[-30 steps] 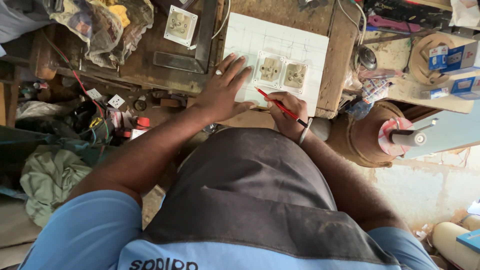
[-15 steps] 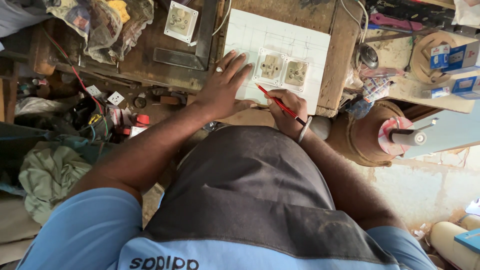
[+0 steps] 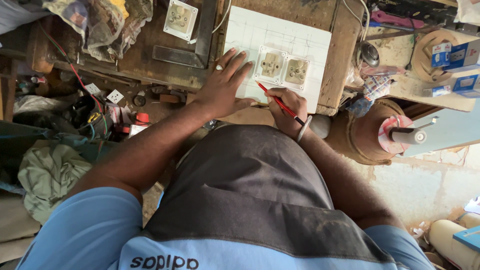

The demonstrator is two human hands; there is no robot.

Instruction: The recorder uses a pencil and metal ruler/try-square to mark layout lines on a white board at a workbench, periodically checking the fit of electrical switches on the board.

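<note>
Gripping a slim red pencil (image 3: 280, 103), the right hand (image 3: 290, 107) is curled shut around its lower half at the near edge of a flat white rectangular board (image 3: 305, 42). The pencil slants up and to the left, and its tip meets the board just below the left one of two square cream-coloured socket plates. A metal bangle (image 3: 303, 129) circles the right wrist. Beside it, the left hand (image 3: 222, 87) lies open and flat, fingers spread, its fingertips pressing on the board's left part and its palm over the board's near left corner; a ring (image 3: 219, 67) sits on one finger.

On the board, the left socket plate (image 3: 270, 64) and the right socket plate (image 3: 296, 72) lie side by side, touching, face up, near the board's lower middle. Thin pencil lines form a grid across the white surface. The board rests on a worn brown wooden worktop (image 3: 345, 45), whose bare wood shows along the board's right side.

Left of the board, a dark metal L-shaped square (image 3: 202, 45) lies on the worktop, and a third white square socket plate (image 3: 180, 19) sits just beyond it. Farther left, a crumpled clear plastic bag (image 3: 100, 25) holds mixed items. Below the worktop on the left, a heap of tangled wires and small parts (image 3: 100, 110) lies near a bundle of greenish cloth (image 3: 47, 175). On the right, well apart from the board, stand small blue and white cardboard boxes (image 3: 455, 55).
</note>
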